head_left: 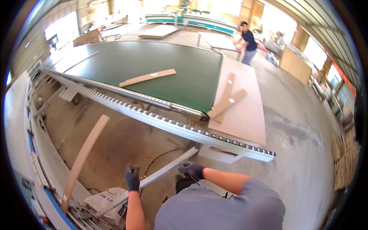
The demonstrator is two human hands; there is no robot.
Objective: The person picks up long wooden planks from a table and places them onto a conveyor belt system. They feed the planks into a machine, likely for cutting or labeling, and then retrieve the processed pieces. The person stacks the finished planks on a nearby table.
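Fingers (130, 169) of our left hand (132, 179) curl inside a dark glove, and those of our right hand (190, 170) bend inward too; we cannot tell whether either set grasps anything. Between our hands a grey bar (167, 167) slants from near left up to the right, close to both; contact is unclear. Beyond our left hand, a long strip (85, 159) stands slanted, its near end by the machine (50, 191) on the left and its far end up over the floor (115, 142). Low on the left, just beside the bar, lies a white bag (101, 201).

Farther off, a rail (161, 122) with small rollers runs from far left to near right, in front of a green belt (188, 57). One short strip (147, 78) lies on that belt. To its right, two crossed strips (231, 98) lie on a pale panel (249, 119), their near ends by the belt's edge. On the far right, a co-worker (250, 44) in a dark top stands at a white board (218, 41).
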